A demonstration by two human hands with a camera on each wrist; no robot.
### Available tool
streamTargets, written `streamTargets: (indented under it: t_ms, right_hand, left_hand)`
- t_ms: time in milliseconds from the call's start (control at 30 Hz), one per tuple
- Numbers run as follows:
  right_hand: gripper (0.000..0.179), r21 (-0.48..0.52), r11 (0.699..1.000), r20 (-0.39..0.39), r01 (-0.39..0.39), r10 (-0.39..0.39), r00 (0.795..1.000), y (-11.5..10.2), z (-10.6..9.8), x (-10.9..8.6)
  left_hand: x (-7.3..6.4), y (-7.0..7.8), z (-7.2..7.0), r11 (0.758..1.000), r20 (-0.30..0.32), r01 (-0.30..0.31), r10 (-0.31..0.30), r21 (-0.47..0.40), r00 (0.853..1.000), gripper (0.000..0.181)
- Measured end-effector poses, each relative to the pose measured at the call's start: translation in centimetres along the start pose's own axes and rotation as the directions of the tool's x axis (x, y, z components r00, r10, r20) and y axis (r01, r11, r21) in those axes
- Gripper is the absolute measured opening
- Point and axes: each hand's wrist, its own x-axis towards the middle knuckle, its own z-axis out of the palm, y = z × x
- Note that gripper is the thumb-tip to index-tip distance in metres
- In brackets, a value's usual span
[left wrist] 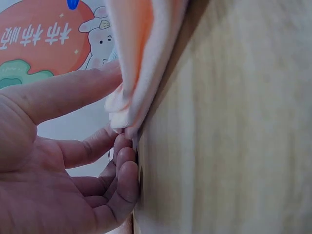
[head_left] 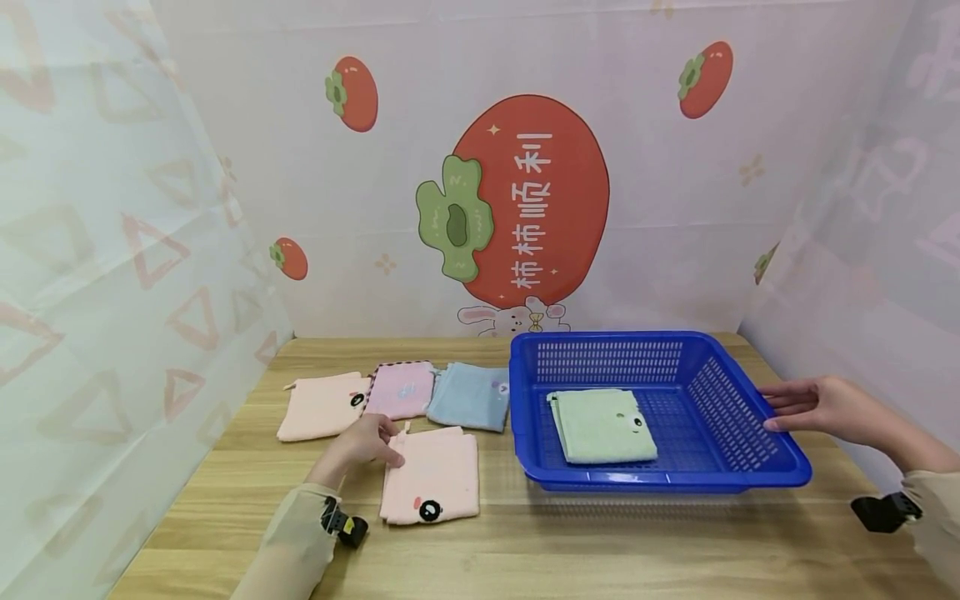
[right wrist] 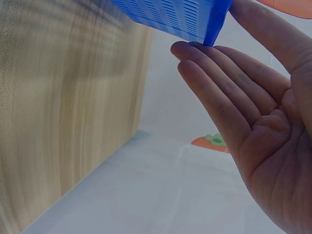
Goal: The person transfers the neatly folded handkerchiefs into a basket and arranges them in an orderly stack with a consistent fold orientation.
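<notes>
My left hand [head_left: 365,442] is at the left edge of a folded pink towel [head_left: 438,483] with an embroidered eye. In the left wrist view, the edge of this towel [left wrist: 141,63] lies between the thumb and the fingertips, which are close to the tabletop. At the right, my right hand [head_left: 825,408] holds the side rim of a blue plastic basket [head_left: 667,479], thumb over the rim and fingers beneath it. The right wrist view shows the straight fingers [right wrist: 219,83] under the basket's edge. A folded green towel [head_left: 600,429] lies inside the basket.
Behind the left hand lie another pink towel [head_left: 318,408], a lilac towel [head_left: 401,390] with a checked edge and a blue towel [head_left: 468,398] beside the basket. Printed cloth walls [head_left: 390,183] enclose the wooden table [head_left: 525,558] at the back and sides.
</notes>
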Motion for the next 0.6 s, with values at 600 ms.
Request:
streamTargets:
  t_ms: [600]
  right_hand:
    - [0.058, 0.002, 1.000, 0.019, 0.001, -0.001, 1.000, 0.04, 0.03, 0.02]
  left_hand:
    - [-0.46, 0.10, -0.04, 0.995, -0.007, -0.056, 0.055, -0.082, 0.998, 0.026]
